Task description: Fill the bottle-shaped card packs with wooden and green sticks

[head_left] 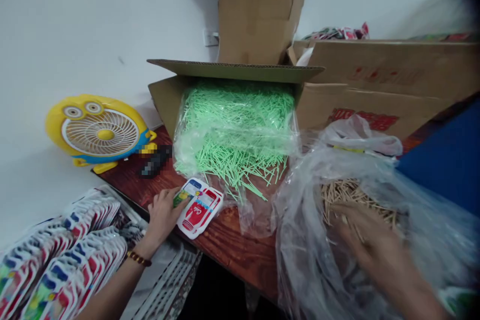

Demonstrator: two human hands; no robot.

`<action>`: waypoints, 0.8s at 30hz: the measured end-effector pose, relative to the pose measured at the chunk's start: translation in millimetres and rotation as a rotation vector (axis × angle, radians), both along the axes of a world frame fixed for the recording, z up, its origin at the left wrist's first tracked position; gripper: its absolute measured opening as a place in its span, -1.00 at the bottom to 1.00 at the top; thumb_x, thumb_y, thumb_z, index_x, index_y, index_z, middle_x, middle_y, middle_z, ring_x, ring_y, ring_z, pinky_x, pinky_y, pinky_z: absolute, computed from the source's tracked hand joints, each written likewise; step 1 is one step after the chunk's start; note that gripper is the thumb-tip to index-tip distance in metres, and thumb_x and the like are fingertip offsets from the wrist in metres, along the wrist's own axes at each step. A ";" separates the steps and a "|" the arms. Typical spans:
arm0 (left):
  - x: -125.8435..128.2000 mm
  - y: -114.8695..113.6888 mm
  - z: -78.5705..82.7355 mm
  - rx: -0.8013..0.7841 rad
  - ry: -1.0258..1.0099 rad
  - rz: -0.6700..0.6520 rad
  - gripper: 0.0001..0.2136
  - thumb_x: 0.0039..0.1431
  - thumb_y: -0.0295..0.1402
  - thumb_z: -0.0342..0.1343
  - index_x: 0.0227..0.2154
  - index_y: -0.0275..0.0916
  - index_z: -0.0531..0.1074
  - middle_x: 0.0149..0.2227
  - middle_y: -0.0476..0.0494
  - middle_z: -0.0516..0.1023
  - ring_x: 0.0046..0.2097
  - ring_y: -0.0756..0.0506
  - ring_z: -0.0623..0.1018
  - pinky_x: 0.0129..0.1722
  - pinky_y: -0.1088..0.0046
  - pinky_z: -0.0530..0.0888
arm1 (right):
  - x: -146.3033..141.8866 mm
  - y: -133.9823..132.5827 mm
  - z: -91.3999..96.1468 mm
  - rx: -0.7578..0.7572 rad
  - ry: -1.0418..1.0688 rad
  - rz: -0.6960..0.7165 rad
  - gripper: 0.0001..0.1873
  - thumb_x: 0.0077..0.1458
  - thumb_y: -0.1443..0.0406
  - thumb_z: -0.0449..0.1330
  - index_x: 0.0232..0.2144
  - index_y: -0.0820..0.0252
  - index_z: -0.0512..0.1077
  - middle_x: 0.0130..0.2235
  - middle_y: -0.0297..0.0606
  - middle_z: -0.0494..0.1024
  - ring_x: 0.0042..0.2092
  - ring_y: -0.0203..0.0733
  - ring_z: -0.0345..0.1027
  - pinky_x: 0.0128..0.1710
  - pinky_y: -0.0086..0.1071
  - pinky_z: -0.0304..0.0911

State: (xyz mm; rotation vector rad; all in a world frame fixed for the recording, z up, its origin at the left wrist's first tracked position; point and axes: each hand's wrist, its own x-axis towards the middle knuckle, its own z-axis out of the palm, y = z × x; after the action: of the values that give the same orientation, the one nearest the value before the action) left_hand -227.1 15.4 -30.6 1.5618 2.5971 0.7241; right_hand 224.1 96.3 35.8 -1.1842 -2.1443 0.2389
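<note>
My left hand (165, 212) is closed on the left edge of a printed packet (198, 207) lying on the wooden table, its outer digit resting over the print. The packet's red part reads "Cola", beside a blue and green part. My right hand (375, 245) is smeared by motion over thin brown sticks (356, 197) in a clear plastic bag (311, 240). Its fingertips are at the sticks; whether they hold any cannot be made out. Behind the packet, many light green sticks (240, 110) spill from a plastic-lined cardboard box (165, 102) lying open toward me.
A yellow cartoon fan (103, 130) stands at the table's left, near a dark blurred object (153, 162). Rows of similar packets (75, 255) fill a crate at lower left. Cardboard boxes (258, 15) stand behind, with a blue surface (446, 155) at right.
</note>
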 end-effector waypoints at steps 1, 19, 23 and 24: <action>0.1 0.9 -2.5 -0.013 0.000 0.001 -0.60 0.15 -0.13 0.04 -0.02 -0.21 0.42 -0.05 -0.30 0.45 -0.02 -0.37 0.38 -0.10 0.07 0.28 | -31.9 10.1 -3.1 -0.018 -0.048 0.140 -0.79 0.14 0.21 0.10 -0.21 0.08 0.47 -0.13 -0.16 0.51 -0.08 -0.03 0.36 -0.04 -0.14 0.25; -11.4 14.2 -0.4 -0.011 0.111 -0.131 -0.89 0.21 -0.35 -0.01 -0.35 -0.21 0.39 -0.31 -0.15 0.53 -0.19 -0.24 0.44 -0.20 0.21 0.26 | -259.1 145.5 -48.1 0.124 -0.840 0.241 -0.67 0.23 0.43 -0.06 -0.01 0.12 0.33 -0.15 -0.08 0.44 -0.18 -0.07 0.36 -0.30 -0.32 0.18; -21.3 11.0 -1.1 0.076 -0.170 -0.139 -0.85 0.19 -0.29 0.01 -0.25 -0.20 0.41 -0.25 -0.15 0.54 -0.16 -0.23 0.47 -0.14 0.22 0.31 | -266.3 147.9 -50.3 0.143 -0.867 0.258 -0.76 0.23 0.42 -0.04 -0.20 0.22 0.42 -0.16 -0.05 0.44 -0.14 -0.05 0.33 -0.25 -0.29 0.17; -22.5 9.1 0.3 0.109 -0.254 -0.142 -0.81 0.19 -0.27 0.02 -0.20 -0.20 0.41 -0.21 -0.16 0.54 -0.14 -0.22 0.47 -0.12 0.24 0.32 | -266.5 147.5 -49.6 0.148 -0.869 0.266 -0.76 0.23 0.41 -0.03 -0.23 0.23 0.44 -0.16 -0.04 0.44 -0.14 -0.04 0.31 -0.23 -0.27 0.16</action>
State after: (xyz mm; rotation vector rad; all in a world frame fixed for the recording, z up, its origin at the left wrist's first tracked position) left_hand -249.5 24.5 -30.3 1.5471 2.2775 0.9923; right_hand -42.4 243.8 -13.8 -1.0068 -3.0024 -0.3965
